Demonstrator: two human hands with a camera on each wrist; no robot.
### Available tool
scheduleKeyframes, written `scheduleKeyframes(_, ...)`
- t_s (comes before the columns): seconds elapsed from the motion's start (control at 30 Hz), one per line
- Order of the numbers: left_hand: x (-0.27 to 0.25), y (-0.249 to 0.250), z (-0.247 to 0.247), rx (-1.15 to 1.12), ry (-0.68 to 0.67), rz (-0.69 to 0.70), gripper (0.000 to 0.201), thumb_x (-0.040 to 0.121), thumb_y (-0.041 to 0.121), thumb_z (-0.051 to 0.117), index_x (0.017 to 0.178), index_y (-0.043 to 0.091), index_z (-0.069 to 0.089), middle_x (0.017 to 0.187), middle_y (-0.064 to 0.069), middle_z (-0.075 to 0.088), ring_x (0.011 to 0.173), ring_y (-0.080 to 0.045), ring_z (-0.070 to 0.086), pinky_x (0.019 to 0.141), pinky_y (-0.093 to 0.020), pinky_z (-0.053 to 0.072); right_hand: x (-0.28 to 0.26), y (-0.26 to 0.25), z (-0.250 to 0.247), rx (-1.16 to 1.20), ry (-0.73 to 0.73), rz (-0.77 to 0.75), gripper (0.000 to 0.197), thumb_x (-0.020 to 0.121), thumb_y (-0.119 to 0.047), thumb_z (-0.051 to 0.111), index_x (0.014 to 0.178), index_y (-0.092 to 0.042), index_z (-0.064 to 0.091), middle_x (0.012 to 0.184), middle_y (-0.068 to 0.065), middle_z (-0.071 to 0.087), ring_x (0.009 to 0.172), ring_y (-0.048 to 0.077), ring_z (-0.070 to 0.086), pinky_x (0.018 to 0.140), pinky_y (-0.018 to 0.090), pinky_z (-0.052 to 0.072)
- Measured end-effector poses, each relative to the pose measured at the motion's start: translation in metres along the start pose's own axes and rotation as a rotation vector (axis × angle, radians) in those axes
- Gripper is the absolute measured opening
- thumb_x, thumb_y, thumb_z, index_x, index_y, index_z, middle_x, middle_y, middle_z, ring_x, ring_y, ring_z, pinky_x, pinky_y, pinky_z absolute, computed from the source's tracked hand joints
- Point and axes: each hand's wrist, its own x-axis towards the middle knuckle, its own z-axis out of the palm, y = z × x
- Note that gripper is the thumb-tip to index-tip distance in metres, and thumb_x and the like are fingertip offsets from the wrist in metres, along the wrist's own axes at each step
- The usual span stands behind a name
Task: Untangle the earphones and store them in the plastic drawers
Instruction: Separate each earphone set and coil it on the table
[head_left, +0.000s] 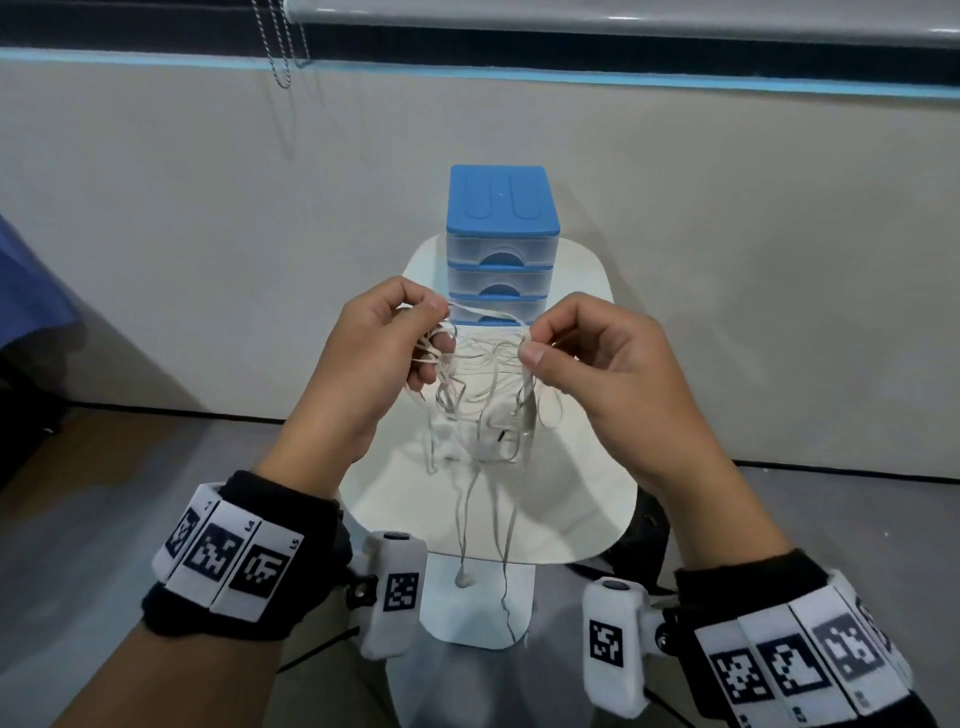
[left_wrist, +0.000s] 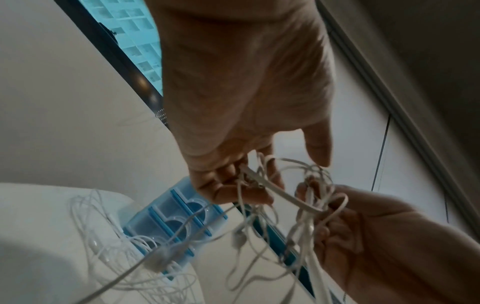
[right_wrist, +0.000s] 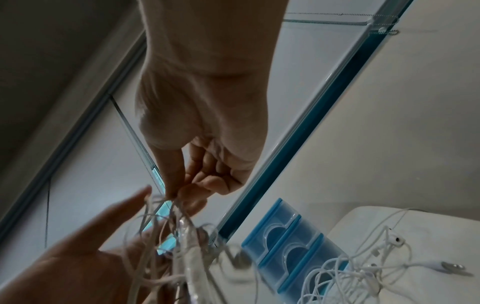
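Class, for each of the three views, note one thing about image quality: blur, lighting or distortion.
Head view: sharp and evenly lit, the window frame bowed by the wide lens. Left wrist view: the tangled earphones are soft and streaked, the left hand dim. Right wrist view: the right hand is backlit and cables near the lens blur.

Layout of hands, cords and drawers above the table.
The plastic drawers stand at the far end of the table. Before them, above the table, the left hand and right hand hold the earphones between them; loose cords hang past the near edge.
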Motion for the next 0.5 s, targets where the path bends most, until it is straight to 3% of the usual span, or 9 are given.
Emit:
scheduleKeyframes(0.07,-0.001,-0.004,-0.001,0.063,-0.049,-0.011,0.014,0.101,0.026,0.063,0.094,0.016,0.07,0.073,-0.001,0.065,0.069,-0.021,0.054,0.057,-0.027,0.042,0.003,-0.004,-0.004,-0.016,0.021,-0.002,0.01,0.089,-0.01,0.074,0.082,-0.015,0.068,0.075,-0.008,0.065,0.07,0.014,0.052,0.068,0.031,0.044)
scheduleKeyframes(0.13,-0.005,-0.002,0.001,0.081,-0.184,0.043,0.015,0.102,0.03,0.063,0.105,0.019,0.072,0.084,-0.003,0.064,0.08,-0.022,0.055,0.063,-0.026,0.044,0.006,-0.009,-0.006,-0.021,0.016,-0.004,0.012,0.091,-0.006,0.074,0.082,-0.012,0.068,0.074,-0.004,0.065,0.071,0.015,0.053,0.068,0.03,0.045)
scheduleKeyframes(0.23,-0.011,0.003,0.008,0.079,-0.405,0.143,0.028,0.095,0.043,0.065,0.118,0.027,0.068,0.09,0.008,0.067,0.081,-0.012,0.059,0.07,-0.024,0.045,0.008,-0.011,-0.006,0.008,-0.013,0.018,0.011,0.091,0.0,0.074,0.083,-0.007,0.069,0.072,0.004,0.066,0.068,0.019,0.059,0.067,0.026,0.048)
scheduleKeyframes(0.3,-0.014,0.003,0.013,0.076,-0.447,0.18,0.035,0.089,0.05,0.067,0.116,0.027,0.067,0.09,0.013,0.068,0.081,-0.011,0.059,0.071,-0.022,0.046,0.008,-0.011,-0.004,0.01,-0.013,0.025,0.01,0.091,-0.001,0.074,0.084,-0.005,0.069,0.072,0.007,0.068,0.068,0.02,0.061,0.066,0.026,0.049)
scheduleKeyframes(0.4,-0.013,0.001,0.018,0.032,-0.377,0.216,0.025,0.092,0.033,0.077,0.106,0.016,0.066,0.091,0.004,0.065,0.08,-0.011,0.06,0.071,-0.02,0.047,0.006,-0.008,-0.006,-0.078,0.034,0.031,0.008,0.088,-0.01,0.079,0.083,-0.012,0.073,0.081,0.003,0.072,0.073,0.026,0.061,0.069,0.036,0.049)
scheduleKeyframes(0.5,-0.013,-0.002,0.019,0.062,-0.372,0.235,0.01,0.094,0.008,0.073,0.101,0.009,0.066,0.089,-0.008,0.066,0.081,-0.014,0.061,0.073,-0.021,0.049,0.006,-0.01,-0.01,-0.07,0.05,0.043,0.009,0.087,-0.009,0.08,0.081,-0.015,0.075,0.078,-0.004,0.07,0.069,0.014,0.056,0.068,0.025,0.047)
